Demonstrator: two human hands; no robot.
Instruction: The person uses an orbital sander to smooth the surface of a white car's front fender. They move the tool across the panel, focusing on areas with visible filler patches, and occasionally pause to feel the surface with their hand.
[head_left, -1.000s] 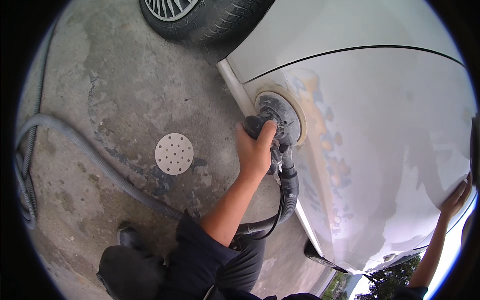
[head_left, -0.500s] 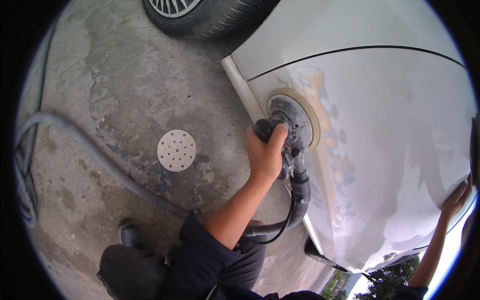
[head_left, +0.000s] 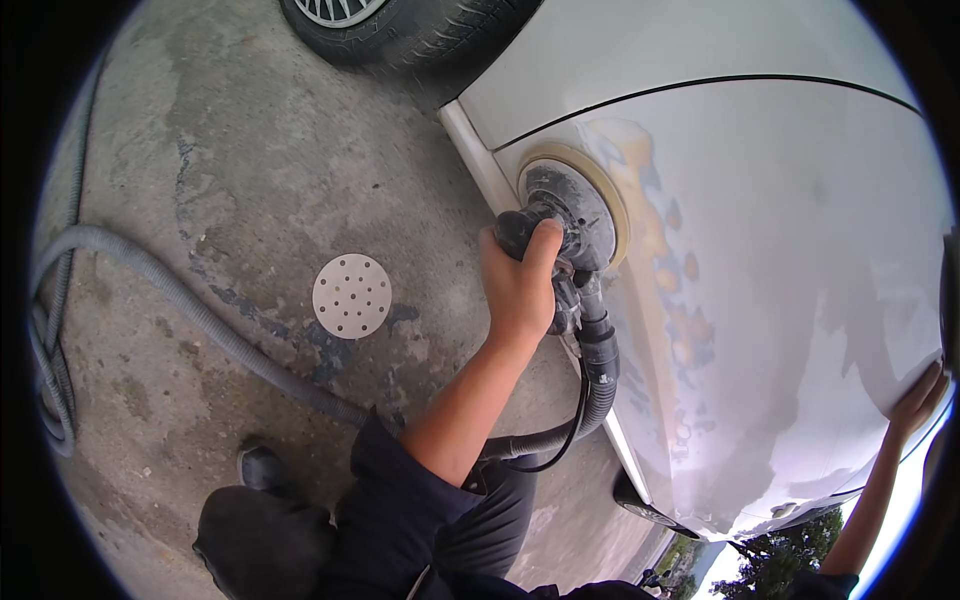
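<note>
My left hand grips a dark round power sander by its body. The sander's pad lies flat against the white car panel, near the panel's lower edge, where the paint is rubbed to yellowish and grey patches. A grey ribbed hose runs down from the sander's rear and loops back past my knee. At the far right, my right hand rests flat on the same panel with its fingers spread and holds nothing.
A round white sanding disc with holes lies on the stained concrete floor. The long grey hose curves across the floor to coils at the left. A car tyre stands at the top. My dark shoe is at the bottom.
My left hand has slid the sander a little to the right and upward along the panel. My right hand has stayed on the panel.
</note>
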